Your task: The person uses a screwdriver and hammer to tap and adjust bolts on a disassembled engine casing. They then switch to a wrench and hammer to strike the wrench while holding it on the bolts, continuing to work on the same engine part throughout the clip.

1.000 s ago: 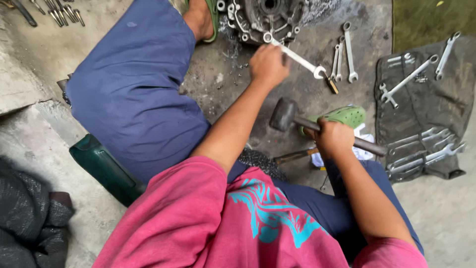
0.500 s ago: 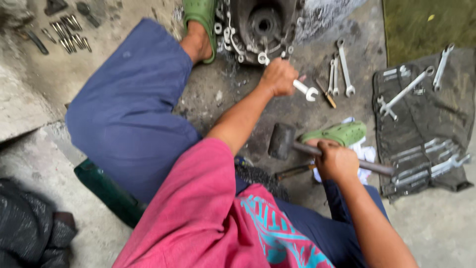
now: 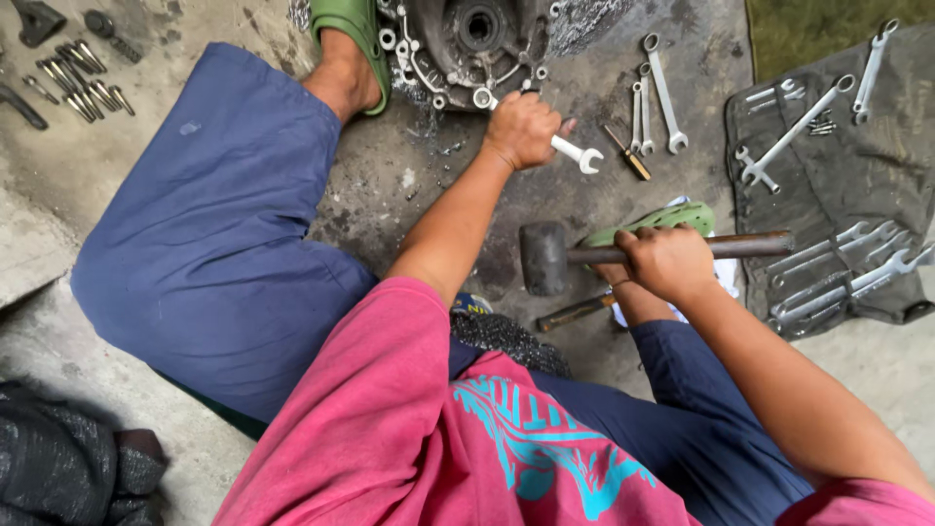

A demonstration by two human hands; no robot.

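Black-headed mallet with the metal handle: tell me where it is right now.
In the head view, the black-headed mallet sits centre-right, gripped in the right hand, its head over the grey concrete floor beside a green sandal.

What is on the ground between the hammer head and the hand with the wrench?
In the head view, only bare, stained concrete lies between the hammer head and the left hand gripping the wrench.

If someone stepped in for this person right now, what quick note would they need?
Left hand: gripping a combination wrench, ring end set on the engine casing.
Right hand: holding a hammer by its handle, head just above the floor, short of the wrench.
Nearby: loose wrenches on the floor, more on the grey tool roll, bolts at far left.
Done: wrench seated.
Left: cannot tell whether the fastener has turned.
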